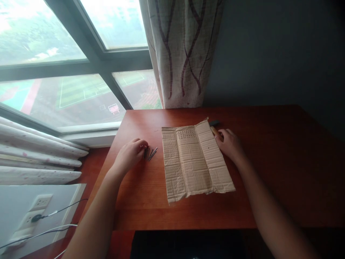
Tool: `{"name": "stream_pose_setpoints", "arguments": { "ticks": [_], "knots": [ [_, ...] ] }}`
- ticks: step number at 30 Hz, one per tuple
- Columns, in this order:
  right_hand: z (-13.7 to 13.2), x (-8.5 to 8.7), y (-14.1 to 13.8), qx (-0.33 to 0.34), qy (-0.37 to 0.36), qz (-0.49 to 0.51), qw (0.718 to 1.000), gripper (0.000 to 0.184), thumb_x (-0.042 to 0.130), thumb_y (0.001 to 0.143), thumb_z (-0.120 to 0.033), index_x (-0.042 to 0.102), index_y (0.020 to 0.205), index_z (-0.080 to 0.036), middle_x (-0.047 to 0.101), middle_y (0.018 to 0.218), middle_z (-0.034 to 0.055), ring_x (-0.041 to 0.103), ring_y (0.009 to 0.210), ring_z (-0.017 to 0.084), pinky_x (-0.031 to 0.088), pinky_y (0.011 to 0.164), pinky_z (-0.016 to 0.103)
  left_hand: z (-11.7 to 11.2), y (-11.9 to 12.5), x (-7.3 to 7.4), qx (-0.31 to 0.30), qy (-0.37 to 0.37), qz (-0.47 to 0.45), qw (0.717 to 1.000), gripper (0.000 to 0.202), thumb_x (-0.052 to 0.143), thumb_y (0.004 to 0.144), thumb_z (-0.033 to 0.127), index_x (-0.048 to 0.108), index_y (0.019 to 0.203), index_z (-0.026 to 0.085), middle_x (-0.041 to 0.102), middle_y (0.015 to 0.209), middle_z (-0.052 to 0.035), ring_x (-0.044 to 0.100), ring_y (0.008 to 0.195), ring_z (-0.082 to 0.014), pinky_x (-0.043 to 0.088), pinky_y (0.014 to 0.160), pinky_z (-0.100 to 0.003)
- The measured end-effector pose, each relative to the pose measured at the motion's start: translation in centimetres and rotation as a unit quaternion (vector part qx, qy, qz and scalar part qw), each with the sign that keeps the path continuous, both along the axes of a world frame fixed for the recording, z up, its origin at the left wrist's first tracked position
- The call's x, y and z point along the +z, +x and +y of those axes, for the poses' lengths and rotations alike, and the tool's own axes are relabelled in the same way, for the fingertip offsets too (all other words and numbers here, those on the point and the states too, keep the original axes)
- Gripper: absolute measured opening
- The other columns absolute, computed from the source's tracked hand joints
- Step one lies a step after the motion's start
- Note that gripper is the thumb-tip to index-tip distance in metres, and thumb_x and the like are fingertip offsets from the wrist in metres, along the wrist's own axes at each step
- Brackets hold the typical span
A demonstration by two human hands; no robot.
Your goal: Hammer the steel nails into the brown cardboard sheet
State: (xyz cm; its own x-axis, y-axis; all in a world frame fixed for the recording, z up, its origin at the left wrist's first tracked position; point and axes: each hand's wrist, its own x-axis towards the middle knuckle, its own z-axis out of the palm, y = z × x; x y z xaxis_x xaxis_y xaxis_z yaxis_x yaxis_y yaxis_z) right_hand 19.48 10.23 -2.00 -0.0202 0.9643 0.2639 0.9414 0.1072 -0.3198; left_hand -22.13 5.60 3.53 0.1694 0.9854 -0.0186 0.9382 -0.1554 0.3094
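My left hand (132, 153) is at the left of the table, its fingertips closed together at a small pile of dark metal nails (152, 154). A nail seems to be pinched there, though the fingers partly cover it. My right hand (228, 144) is wrapped around the wooden handle of a hammer (216, 132), whose dark head (215, 123) lies beyond the cardboard's far right corner. Between both hands rests a creased sheet of brown cardboard (194, 162). Rows of small holes (186, 134) show near its far edge, and a single dark hole marks its right panel.
The reddish-brown wooden table (140, 208) has its front edge close to me. A window (88, 90) and a patterned curtain (185, 54) stand behind it. At lower left, a wall socket (40, 203) has a plug and cables (61, 211) beside the table.
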Motion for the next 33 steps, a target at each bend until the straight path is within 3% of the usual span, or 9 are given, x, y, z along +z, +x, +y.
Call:
{"name": "stream_pose_setpoints", "arguments": {
  "ticks": [11, 17, 21, 33],
  "knots": [
    [0.1, 0.0, 0.1, -0.003, -0.002, -0.004, 1.000, 0.027, 0.053, 0.090, -0.030, 0.069, 0.106, -0.015, 0.068, 0.100, 0.0149, 0.062, 0.091, 0.028, 0.046, 0.080, 0.036, -0.4, 0.4, 0.1, 0.019, 0.007, 0.000, 1.000, 0.027, 0.046, 0.090, 0.034, 0.069, 0.097, 0.022, 0.068, 0.098, -0.0057, 0.064, 0.078, -0.0194, 0.043, 0.068, -0.030],
    [-0.1, 0.0, 0.1, 0.001, 0.002, 0.000, 1.000, 0.024, 0.053, 0.090, -0.030, 0.068, 0.103, -0.016, 0.067, 0.099, 0.0143, 0.061, 0.090, 0.027, 0.046, 0.078, 0.036, 0.3, 1.8, 0.6, -0.043, 0.007, -0.011, 0.999, 0.031, 0.042, 0.092, 0.026, 0.072, 0.099, 0.022, 0.067, 0.104, -0.0066, 0.063, 0.074, -0.0174, 0.047, 0.073, -0.031],
    [-0.1, 0.0, 0.1, 0.002, 0.001, -0.002, 1.000, 0.024, 0.053, 0.090, -0.030, 0.068, 0.103, -0.016, 0.067, 0.099, 0.0142, 0.061, 0.090, 0.027, 0.045, 0.076, 0.036, 0.8, 2.7, 0.5, -0.090, -0.008, -0.027, 0.996, 0.033, 0.043, 0.092, 0.025, 0.074, 0.102, 0.022, 0.066, 0.105, -0.0087, 0.064, 0.082, -0.0197, 0.050, 0.077, -0.032],
    [-0.1, 0.0, 0.1, 0.002, 0.001, -0.004, 1.000, 0.024, 0.053, 0.090, -0.030, 0.068, 0.103, -0.016, 0.067, 0.100, 0.0144, 0.061, 0.091, 0.028, 0.045, 0.079, 0.036, 0.1, 2.2, -0.1, -0.091, 0.003, -0.029, 0.995, 0.027, 0.043, 0.094, 0.024, 0.070, 0.094, 0.021, 0.064, 0.103, -0.0077, 0.063, 0.082, -0.0192, 0.049, 0.076, -0.032]
  ]
}}
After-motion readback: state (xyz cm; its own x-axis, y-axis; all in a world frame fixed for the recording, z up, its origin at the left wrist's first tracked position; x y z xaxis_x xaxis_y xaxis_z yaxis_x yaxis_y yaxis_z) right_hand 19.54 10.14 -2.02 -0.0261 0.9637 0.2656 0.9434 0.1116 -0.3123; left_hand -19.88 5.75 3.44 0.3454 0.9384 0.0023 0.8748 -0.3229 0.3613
